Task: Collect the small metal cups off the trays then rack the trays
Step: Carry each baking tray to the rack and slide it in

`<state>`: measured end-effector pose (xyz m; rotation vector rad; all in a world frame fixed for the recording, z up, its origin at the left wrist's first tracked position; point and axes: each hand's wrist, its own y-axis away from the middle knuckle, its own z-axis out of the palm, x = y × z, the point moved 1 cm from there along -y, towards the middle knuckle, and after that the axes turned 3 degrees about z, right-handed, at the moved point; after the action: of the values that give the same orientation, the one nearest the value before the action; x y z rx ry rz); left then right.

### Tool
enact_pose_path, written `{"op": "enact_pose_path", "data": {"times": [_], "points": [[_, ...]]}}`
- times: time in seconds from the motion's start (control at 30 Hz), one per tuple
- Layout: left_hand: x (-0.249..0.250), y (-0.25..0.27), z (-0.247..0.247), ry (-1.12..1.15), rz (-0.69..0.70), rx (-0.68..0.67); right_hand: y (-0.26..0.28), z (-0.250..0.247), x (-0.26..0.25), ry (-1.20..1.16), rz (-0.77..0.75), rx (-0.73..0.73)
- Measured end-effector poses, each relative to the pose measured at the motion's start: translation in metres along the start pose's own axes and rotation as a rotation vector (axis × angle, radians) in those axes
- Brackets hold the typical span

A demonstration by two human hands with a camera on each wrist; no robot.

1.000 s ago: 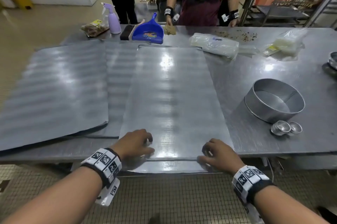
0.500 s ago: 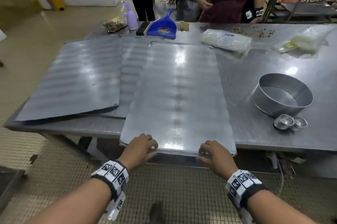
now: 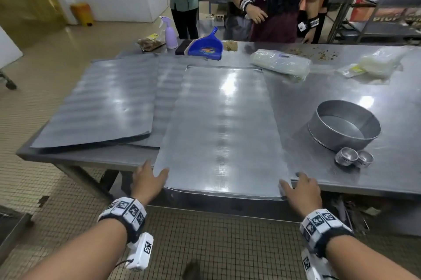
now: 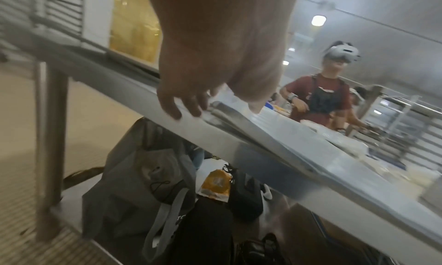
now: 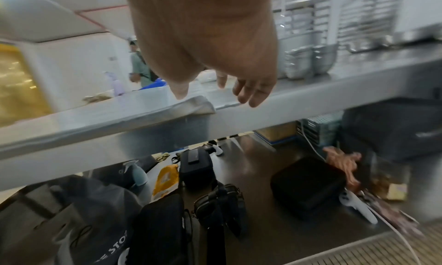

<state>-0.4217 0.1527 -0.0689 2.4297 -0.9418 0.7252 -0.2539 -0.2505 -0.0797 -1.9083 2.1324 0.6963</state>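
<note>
Near tray lies lengthwise away from the person, its short edge at both hands.

On the bench, the near tray runs its long axis straight out from the body; its near short edge overhangs the bench front, and two more trays lie overlapped to its left. The left hand sits at the near left corner and the right hand at the near right corner, about equally close. Both hands are spread with fairly straight fingers: each thumb lies on top of the tray, while the other fingers reach past its side edge, not clamped. Small metal cups, already off the trays, stand well right of the right hand, beside a round tin. Judgement: next comes closing on the corners to lift.
</note>
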Motion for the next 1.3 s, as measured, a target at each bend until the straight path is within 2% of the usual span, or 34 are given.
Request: {"op": "enact_pose_path", "data": {"times": [0.07,0.1,0.23,0.37,0.47,0.6,0.67,0.73,0.87,0.97,1.17,1.3], "points": [[0.000,0.000,0.003,0.249,-0.062,-0.104,-0.002,0.004,0.006,-0.103,0.083,-0.099],[0.001,0.000,0.005,0.297,-0.060,-0.120,-0.002,0.009,0.007,-0.129,0.085,-0.150],[0.004,0.001,0.015,0.343,-0.052,-0.112,-0.003,0.018,0.008,-0.083,0.048,-0.168],[-0.003,0.001,0.012,0.373,-0.060,-0.133,-0.012,0.003,0.015,-0.111,0.038,-0.193],[-0.016,0.000,0.001,0.343,-0.118,-0.253,-0.015,-0.009,0.025,-0.188,0.030,-0.363],[-0.034,-0.002,-0.017,0.168,-0.142,-0.532,-0.018,-0.019,0.048,-0.251,0.065,-0.670],[-0.040,-0.001,-0.019,0.132,-0.132,-0.583,-0.023,-0.018,0.057,-0.219,0.075,-0.732],[-0.041,0.002,-0.016,0.192,-0.121,-0.499,-0.024,-0.016,0.057,-0.267,0.082,-0.703],[-0.024,0.001,-0.003,0.282,-0.085,-0.296,-0.029,-0.006,0.049,-0.373,0.010,-0.492],[-0.017,-0.008,0.007,0.327,-0.086,-0.196,-0.030,0.000,0.044,-0.396,0.012,-0.409],[-0.021,-0.030,0.013,0.398,-0.134,-0.202,-0.029,0.000,0.034,-0.526,0.047,-0.392],[-0.023,-0.036,0.001,0.365,-0.109,-0.327,-0.033,-0.006,0.036,-0.523,0.045,-0.377]]}}
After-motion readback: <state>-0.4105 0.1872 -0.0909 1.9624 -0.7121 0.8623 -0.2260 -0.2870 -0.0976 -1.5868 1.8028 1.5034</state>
